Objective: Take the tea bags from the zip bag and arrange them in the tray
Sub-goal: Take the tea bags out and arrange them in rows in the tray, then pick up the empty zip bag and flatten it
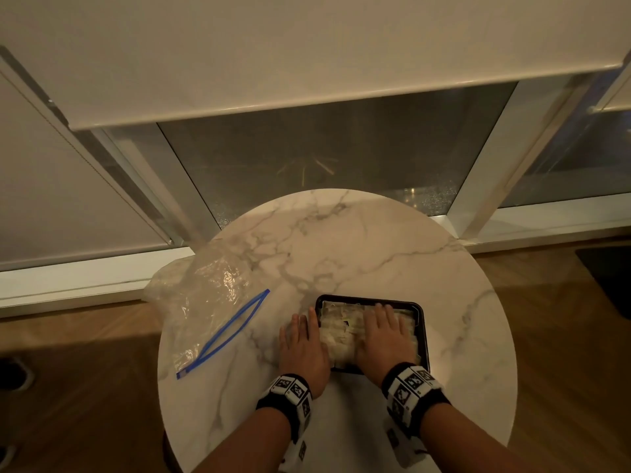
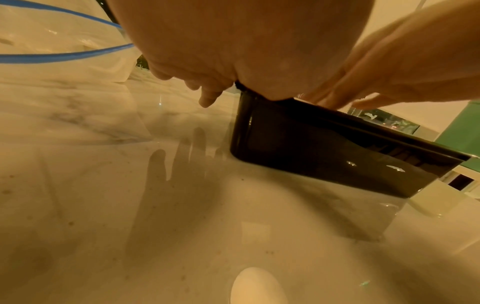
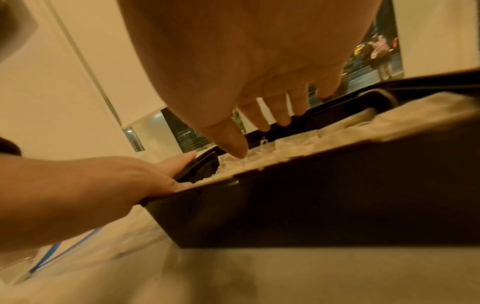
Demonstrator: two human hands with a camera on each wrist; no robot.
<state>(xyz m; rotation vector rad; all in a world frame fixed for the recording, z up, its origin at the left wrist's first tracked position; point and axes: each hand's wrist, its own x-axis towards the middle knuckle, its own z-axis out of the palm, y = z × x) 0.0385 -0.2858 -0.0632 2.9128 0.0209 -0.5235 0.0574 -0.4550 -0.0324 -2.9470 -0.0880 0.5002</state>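
Observation:
A black rectangular tray [image 1: 423, 322] sits near the front of the round marble table, packed with pale tea bags [image 1: 341, 327]. My right hand [image 1: 384, 331] lies flat on the tea bags with straight fingers; its thumb tip touches them in the right wrist view [image 3: 237, 152]. My left hand [image 1: 302, 343] lies flat along the tray's left rim, fingers straight, thumb side over the edge. The tray's dark wall [image 2: 324, 152] fills the left wrist view. The clear zip bag [image 1: 208, 302] with a blue zipper lies open at the table's left edge, apart from both hands.
The marble table [image 1: 358, 240] stands in front of a window with lowered white blinds [image 1: 307, 56]. Wood floor surrounds it. The zip bag hangs partly past the table's left edge. Bare marble lies behind and to the right of the tray.

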